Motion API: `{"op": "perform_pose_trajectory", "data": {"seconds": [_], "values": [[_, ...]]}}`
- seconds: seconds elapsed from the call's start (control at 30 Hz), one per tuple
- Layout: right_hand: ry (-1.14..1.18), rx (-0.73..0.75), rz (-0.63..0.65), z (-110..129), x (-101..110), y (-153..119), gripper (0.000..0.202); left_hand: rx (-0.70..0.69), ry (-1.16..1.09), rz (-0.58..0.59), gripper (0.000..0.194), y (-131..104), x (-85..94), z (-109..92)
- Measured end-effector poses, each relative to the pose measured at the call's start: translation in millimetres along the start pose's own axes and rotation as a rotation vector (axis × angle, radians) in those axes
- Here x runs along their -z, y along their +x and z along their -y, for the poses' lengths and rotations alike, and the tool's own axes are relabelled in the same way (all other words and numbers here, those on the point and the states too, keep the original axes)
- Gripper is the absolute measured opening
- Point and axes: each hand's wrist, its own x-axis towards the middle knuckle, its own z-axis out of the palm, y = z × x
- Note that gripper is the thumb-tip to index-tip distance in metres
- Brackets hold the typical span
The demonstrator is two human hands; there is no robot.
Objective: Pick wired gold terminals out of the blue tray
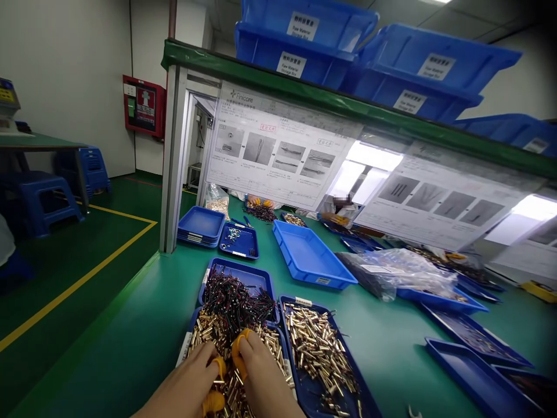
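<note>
My left hand (194, 374) and my right hand (259, 361) are close together over a blue tray (184, 343) heaped with small brass-coloured metal tubes (208, 328). Both wear orange finger covers on some fingertips. The fingers of each hand are bent together in a pinch; whatever lies between them is hidden. Just beyond, a bundle of dark thin wires (237, 299) with red strands fills a second blue tray (256, 277) and spills toward the tubes. On the right, another blue tray (364, 390) holds more brass-coloured tubes (314, 342), some with dark wires.
A light blue bin (300, 273), stacked trays (198, 238) and a tray with small parts (228, 249) stand farther back. Bagged material (409, 270) and flat trays (470, 371) lie to the right. Above hangs a shelf edge (304, 90) with instruction sheets. People work across the table.
</note>
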Motion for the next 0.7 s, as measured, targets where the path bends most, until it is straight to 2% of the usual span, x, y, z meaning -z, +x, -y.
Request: {"op": "perform_pose_trajectory", "data": {"seconds": [0.1,0.17,0.3,0.4,0.47,0.53,0.6,0.7], "values": [[0.018,-0.028,0.013,-5.0,-1.1,-3.3,0.042,0.019,0.206,0.145,0.044,15.6,-1.0,-8.2],[0.042,0.004,0.029,-4.2,-1.6,-2.3,0.039,-0.003,0.305,0.226,0.044,21.9,1.2,-15.5],[0.069,0.033,0.035,-2.7,-2.2,4.6,0.037,-0.074,0.356,0.211,0.032,30.2,4.4,-28.9],[0.081,-0.02,-0.002,-13.0,-2.8,6.0,0.036,-0.131,0.239,0.176,0.019,35.2,0.2,-29.6],[0.164,-0.039,-0.101,-23.9,-5.3,3.6,0.032,-0.147,0.129,0.188,0.02,38.8,-4.3,-25.2],[0.393,-0.056,-0.295,-33.5,-10.3,0.2,0.027,-0.144,0.014,0.177,0.026,42.2,-7.9,-19.2],[0.709,-0.111,-0.45,-38.6,-17.2,-3.1,0.028,-0.083,-0.118,0.154,0.026,45.1,-10.0,-13.1],[1.017,-0.207,-0.484,-38.1,-27.5,-7.6,0.039,0.028,-0.354,0.167,0.017,47.1,-12.0,-6.0]]}}
